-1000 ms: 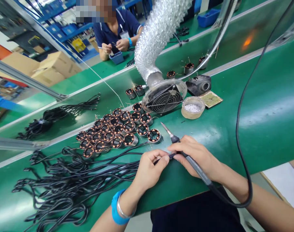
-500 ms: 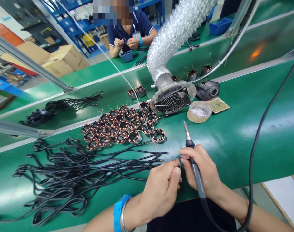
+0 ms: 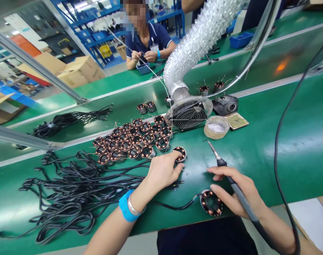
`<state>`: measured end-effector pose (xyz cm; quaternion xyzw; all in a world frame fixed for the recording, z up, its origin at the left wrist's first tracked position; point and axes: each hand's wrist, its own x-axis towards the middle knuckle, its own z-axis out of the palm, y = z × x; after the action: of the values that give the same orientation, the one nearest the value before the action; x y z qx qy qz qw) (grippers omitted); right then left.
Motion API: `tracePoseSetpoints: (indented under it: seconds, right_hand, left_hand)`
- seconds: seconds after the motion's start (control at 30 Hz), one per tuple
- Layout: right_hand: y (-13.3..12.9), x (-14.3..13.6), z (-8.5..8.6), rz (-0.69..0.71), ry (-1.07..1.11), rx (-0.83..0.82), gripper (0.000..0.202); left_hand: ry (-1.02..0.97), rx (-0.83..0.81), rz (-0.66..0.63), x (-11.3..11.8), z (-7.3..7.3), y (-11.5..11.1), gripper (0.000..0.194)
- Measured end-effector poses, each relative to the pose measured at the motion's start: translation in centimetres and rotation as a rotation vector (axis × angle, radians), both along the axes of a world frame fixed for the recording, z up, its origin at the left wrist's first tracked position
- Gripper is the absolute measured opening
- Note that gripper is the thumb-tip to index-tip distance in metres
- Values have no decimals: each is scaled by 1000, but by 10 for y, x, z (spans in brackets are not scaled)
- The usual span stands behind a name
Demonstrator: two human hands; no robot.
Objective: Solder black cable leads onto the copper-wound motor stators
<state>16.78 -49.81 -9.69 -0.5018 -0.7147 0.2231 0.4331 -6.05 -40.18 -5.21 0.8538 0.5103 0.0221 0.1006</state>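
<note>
My left hand [image 3: 163, 170] reaches out to a copper-wound motor stator [image 3: 181, 154] at the right end of the group, its index finger and thumb closed about the ring. My right hand [image 3: 239, 189] holds a soldering iron [image 3: 237, 191] by its dark handle, the tip pointing up and away to the left. Close by the right thumb, another stator [image 3: 211, 203] lies near the table's front edge, joined to a black cable [image 3: 174, 206]. Many black cables [image 3: 97, 193] lie in a loose heap left of my left hand.
Rows of stators [image 3: 135, 140] stand behind the cables. A fume extractor fan [image 3: 189, 115] on a silver duct [image 3: 188, 46] rises at the centre. Beside it are a round solder tub [image 3: 216, 127] and a square sponge tray [image 3: 237, 121]. A co-worker [image 3: 148, 42] sits across.
My left hand has left my right hand and moved forward to the end stator. The right hand, still with the soldering iron, has shifted right. A stator with a cable now shows between them.
</note>
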Motion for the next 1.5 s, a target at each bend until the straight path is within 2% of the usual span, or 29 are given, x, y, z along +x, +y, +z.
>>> tracePoseSetpoints:
  seconds: [0.07, 0.17, 0.33, 0.47, 0.63, 0.73, 0.83, 1.0, 1.1, 1.23, 1.5]
  right_hand:
    - [8, 7, 3, -42, -31, 14, 29]
    - [17, 12, 5, -85, -45, 26, 28]
    - [25, 15, -2, -144, -88, 69, 25]
    - [40, 10, -10, 45, -261, 202, 23]
    - [74, -5, -11, 324, -454, 282, 23]
    - [89, -9, -12, 375, -521, 317, 27]
    - [90, -5, -13, 380, -527, 324, 30]
    - [68, 11, -9, 312, -411, 253, 24]
    - [54, 13, -4, 173, -253, 161, 20]
    - [41, 2, -2, -23, -51, 13, 35]
    - [38, -15, -2, -102, 134, -82, 32]
  left_hand:
    - [-57, 22, -31, 4, -5, 2, 21]
    - [-137, 102, -100, 7, -7, 4, 20]
    - [-303, 181, -243, 5, 0, -12, 18]
    - [-318, 191, -214, -5, 3, -27, 19]
    - [-309, 202, -131, -12, -5, -32, 15]
    - [-307, 180, -117, -12, -11, -35, 14]
    - [-327, 172, -121, -10, -15, -38, 14]
    - [-362, 152, -151, 0, -21, -41, 13]
    - [-381, 132, -195, 10, -26, -41, 12]
    - [-406, 109, -231, 16, -31, -44, 12]
    - [-418, 137, -239, 14, -32, -44, 13]
